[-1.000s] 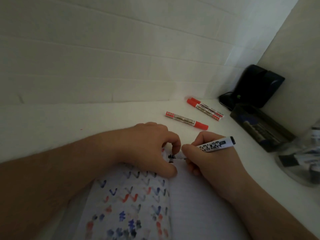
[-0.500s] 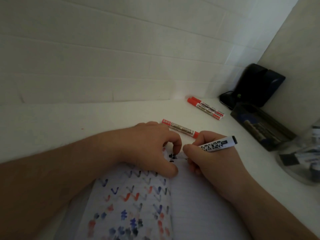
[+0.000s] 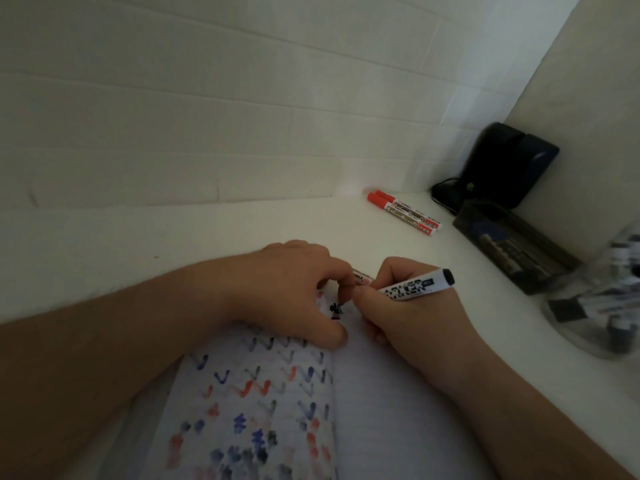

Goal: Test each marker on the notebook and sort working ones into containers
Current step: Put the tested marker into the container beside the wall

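Head view — two hands [image 3: 346, 299], one black marker [image 3: 415, 285], two red markers [image 3: 405, 213].

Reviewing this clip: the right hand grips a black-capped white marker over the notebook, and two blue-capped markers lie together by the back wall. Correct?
Not quite. The head view shows the two markers by the back wall have red caps, not blue. The right hand does grip the black-capped white marker over the notebook.

notebook [image 3: 263, 403]: white, red/blue/black ticks | held marker [image 3: 415, 285]: white, black print, black end | two markers [image 3: 405, 213]: red caps | table [image 3: 173, 237]: white
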Motion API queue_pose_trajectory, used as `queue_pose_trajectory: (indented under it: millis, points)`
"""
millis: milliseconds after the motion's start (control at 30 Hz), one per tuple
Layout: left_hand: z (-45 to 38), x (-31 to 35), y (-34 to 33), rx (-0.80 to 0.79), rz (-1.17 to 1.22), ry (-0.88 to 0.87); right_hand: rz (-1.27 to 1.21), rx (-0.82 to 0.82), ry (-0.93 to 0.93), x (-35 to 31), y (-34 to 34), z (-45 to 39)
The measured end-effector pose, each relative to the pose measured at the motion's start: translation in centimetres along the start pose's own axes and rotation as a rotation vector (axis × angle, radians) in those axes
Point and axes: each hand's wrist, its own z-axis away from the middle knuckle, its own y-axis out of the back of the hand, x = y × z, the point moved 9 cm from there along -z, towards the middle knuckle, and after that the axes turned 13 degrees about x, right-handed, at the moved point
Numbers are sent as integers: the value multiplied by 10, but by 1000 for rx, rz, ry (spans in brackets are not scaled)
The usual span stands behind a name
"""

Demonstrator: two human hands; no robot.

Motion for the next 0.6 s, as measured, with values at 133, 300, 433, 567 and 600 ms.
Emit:
queue_pose_trajectory:
  millis: [133,300,433,567,600]
  points:
    - [1,0,1,13,7,-1,-47,12,-16,2,2,-2]
    - [3,2,5,71,27,-15,-41,-11,-17,4,0,-2]
    - [5,-4,14,195,268,46,-297,-5,-83,3,8,-5]
    - [3,-3,27,345,316,-13,-608,-17,-165,-3,17,-3]
    - [2,-3,27,356,321,-17,-639,-25,-185,-3,18,-4]
